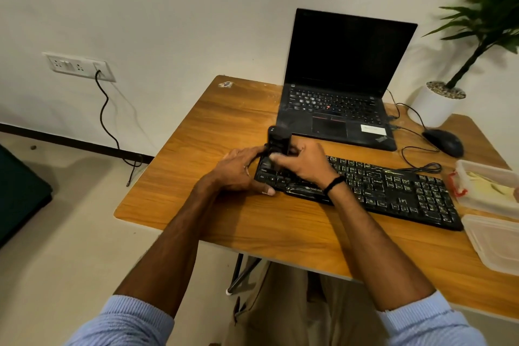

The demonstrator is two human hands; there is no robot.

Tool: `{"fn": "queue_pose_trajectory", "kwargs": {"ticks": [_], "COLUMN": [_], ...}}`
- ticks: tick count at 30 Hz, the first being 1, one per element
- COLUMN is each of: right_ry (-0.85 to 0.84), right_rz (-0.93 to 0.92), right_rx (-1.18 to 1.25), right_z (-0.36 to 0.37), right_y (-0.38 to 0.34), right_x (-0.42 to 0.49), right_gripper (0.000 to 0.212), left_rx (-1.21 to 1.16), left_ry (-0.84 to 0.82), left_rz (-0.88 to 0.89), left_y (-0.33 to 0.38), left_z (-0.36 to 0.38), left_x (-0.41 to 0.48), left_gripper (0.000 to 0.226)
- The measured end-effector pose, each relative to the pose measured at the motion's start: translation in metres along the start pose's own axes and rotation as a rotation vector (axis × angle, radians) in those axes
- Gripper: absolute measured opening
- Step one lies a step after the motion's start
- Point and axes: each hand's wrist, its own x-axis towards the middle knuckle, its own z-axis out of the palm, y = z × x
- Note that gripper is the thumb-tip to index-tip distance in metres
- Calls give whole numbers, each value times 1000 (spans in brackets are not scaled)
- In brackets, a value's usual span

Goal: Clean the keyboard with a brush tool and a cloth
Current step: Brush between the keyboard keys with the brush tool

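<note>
While the right hand (303, 163) works at the left end of the keyboard (379, 188), the left hand (238, 171) is set there as a brace. Its fingers lie close together and nearly straight across that end toward the far corner, and the thumb presses against the near edge. This looks meant to stop the board sliding on the table (224, 126) under the brushing. The keyboard lies slantwise on the wooden top, just in front of the open laptop (342, 87), with its right end near the plastic container (488, 185).

The right hand's fingers are curled round the brush tool (278, 137), a dark, stubby thing held upright with its top standing clear above the knuckles. Held like this, its lower end points down into the keys at the left. The hand hides that end, so I cannot tell whether the bristles touch the keys or hover just over them.

The cloth is not in either hand. Something pale and yellowish lies in the container at the right edge and may be it — the view is too blurred there to be sure. A loose lid (494, 241) sits just beside the container, and the mouse (443, 142) rests well apart from both hands, beyond the keyboard's cable.

By my judgement the brushing step is in hand — the wiping is not yet begun.
</note>
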Motion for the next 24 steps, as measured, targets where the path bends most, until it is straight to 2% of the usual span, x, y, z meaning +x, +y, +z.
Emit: {"fn": "queue_pose_trajectory", "kwargs": {"ticks": [1,2,5,6,9,10,13,14,17,20,24], "right_ry": [86,89,-208,-241,-26,-17,-228,-227,-82,-205,-26], "right_rz": [12,17,47,33,2,12,22,13,22,-7,-9], "right_rx": [-33,-18,116,84,-134,-154,-161,-188,-216,-218,-193], "right_z": [-3,-5,-7,-7,-15,-19,-22,-21,-18,-12,-12], "right_y": [0,3,2,0,-4,-4,-8,-9,-9,-11,-10], "right_x": [2,6,5,5,13,16,18,18,20,19,18], "right_gripper": [29,34,37,37,44,45,42,40,43,43,45], "left_rx": [1,2,10,15,24,23,16,12,7,3,-3], "left_ry": [-6,-8,15,19,9,6,14,13,8,19,14], "left_rz": [-1,-2,4,9,8,6,2,6,12,7,15], "left_y": [0,0,0,0,-1,-1,1,1,2,1,1], "left_z": [1,1,0,0,1,1,-1,-1,-1,-1,0], "left_x": [0,0,0,0,0,0,-2,-2,-2,-3,-3], "left_gripper": [115,115,114,113,115,115,115,115,114,112,114]}}
